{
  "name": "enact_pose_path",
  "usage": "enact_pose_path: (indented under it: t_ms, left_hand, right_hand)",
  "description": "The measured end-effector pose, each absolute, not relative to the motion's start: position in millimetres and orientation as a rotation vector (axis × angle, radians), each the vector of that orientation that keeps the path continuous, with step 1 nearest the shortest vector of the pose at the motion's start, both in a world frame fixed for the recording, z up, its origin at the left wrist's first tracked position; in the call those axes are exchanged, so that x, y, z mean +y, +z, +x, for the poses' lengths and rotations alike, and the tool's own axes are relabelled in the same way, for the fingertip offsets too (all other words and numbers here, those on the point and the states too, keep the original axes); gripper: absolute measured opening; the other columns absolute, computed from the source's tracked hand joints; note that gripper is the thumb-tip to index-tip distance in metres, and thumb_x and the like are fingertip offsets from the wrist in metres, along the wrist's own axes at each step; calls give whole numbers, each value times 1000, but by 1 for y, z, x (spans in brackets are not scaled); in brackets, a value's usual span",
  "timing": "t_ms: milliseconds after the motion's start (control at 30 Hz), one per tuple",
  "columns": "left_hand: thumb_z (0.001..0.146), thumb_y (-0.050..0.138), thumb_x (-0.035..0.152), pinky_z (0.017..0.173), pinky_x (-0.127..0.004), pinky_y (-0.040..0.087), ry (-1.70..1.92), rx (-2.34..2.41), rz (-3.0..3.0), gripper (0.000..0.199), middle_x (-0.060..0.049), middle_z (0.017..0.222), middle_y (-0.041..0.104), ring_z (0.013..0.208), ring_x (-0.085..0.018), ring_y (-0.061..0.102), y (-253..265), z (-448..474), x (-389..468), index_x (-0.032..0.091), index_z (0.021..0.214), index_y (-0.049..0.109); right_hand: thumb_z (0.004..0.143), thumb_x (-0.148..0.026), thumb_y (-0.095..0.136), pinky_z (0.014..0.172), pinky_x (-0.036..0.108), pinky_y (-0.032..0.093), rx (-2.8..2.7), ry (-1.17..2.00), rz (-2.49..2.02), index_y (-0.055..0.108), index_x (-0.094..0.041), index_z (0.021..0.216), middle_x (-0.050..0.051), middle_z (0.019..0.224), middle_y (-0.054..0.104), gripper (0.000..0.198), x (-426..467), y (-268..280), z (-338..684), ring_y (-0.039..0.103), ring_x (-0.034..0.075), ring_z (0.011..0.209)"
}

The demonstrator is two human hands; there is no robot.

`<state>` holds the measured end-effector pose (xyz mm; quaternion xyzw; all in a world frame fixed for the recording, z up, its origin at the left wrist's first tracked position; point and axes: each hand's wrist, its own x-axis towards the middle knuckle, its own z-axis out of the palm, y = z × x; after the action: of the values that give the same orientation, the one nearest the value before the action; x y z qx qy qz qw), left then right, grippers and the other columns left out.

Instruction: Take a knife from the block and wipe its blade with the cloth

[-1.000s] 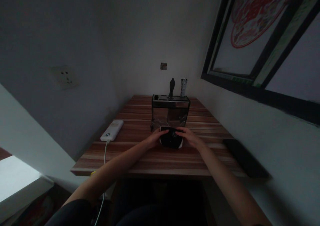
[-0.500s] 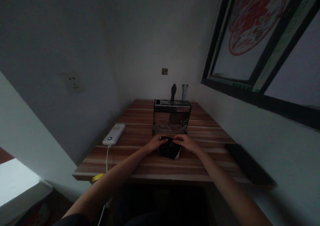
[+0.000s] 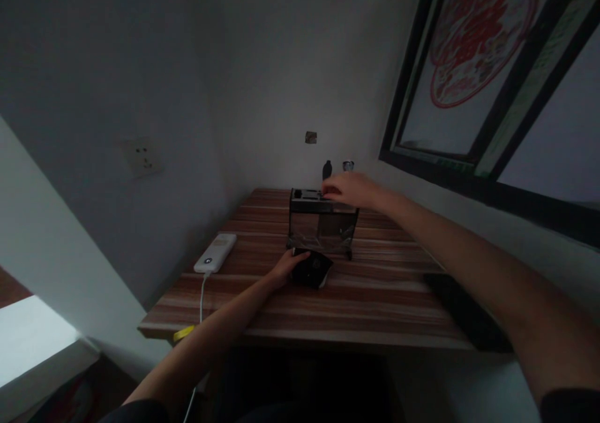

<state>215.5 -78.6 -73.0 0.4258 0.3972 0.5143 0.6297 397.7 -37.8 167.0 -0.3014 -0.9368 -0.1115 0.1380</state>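
Note:
My left hand (image 3: 285, 267) grips the left side of a flat black piece (image 3: 313, 269) with a pale edge, just above the wooden table; it may be a pouch, but its kind is unclear. My right hand (image 3: 350, 189) reaches over the top of a clear-sided, black-framed holder (image 3: 300, 204) with slots in its top. Its fingers are pinched together near the slots, and what they grip, if anything, is hidden. Behind that hand rise a dark handle (image 3: 327, 169) and a silvery, cylinder-like top (image 3: 347, 166), both partly covered by the hand.
A white power bank (image 3: 215, 253) with a white cable (image 3: 201, 298) lies on the table's left side. Along the right edge rests a long dark flat object (image 3: 464, 307). Walls border the table (image 3: 375, 310), with a framed window (image 3: 450, 117) at right and a socket (image 3: 142, 157) at left.
My right hand has left the black piece and moved up and forward to the holder's top. My left hand keeps the black piece, which has tilted and shifted slightly left.

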Motion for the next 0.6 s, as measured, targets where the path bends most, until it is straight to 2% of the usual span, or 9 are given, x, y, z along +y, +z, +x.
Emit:
enact_pose_path:
  t_ms: [100,167,267,433,500,600]
  left_hand:
    - [59,77,36,71,-28,46,1117,906,978,39,-6,82,69,72,-16,62,-70,216,-79,13,87,64]
    - [54,79,35,69,-27,45,1108,930,993,41,-4,77,68,69,-15,62,-68,217,-80,13,85,64]
    - [50,81,34,68,-25,44,1132,959,1039,41,-2,70,66,67,-14,60,-63,217,-81,13,81,63]
    - [49,81,33,67,-25,43,1079,939,1095,41,-2,70,65,66,-14,59,-61,214,-83,13,79,62]
    - [49,82,31,66,-24,43,1061,917,1134,40,-2,70,64,66,-13,58,-62,214,-83,13,78,62]
    - [47,82,28,64,-23,43,1053,914,1169,41,0,68,63,64,-12,57,-64,214,-82,13,79,61]
  right_hand:
    - [82,-18,47,69,30,36,-2662,-828,-803,62,-19,96,7,96,64,21,-26,193,378,54,20,89]
    - [82,-12,43,73,32,35,-2644,-1037,-727,61,-19,100,8,99,63,26,-20,201,365,52,21,95]
    - [80,-7,43,80,37,34,-2702,-1259,-751,64,-18,95,8,97,64,29,-10,199,348,50,23,99]
    - [77,-11,51,95,54,23,-2828,-1390,-1048,68,-18,90,9,98,66,22,10,170,334,50,26,103]
    - [76,-12,52,98,55,19,-2823,-1411,-1104,69,-17,87,10,96,68,21,18,158,334,53,26,101]
    - [75,-8,51,102,49,17,-2833,-1366,-1077,70,-15,76,9,83,70,20,29,143,335,61,22,89]
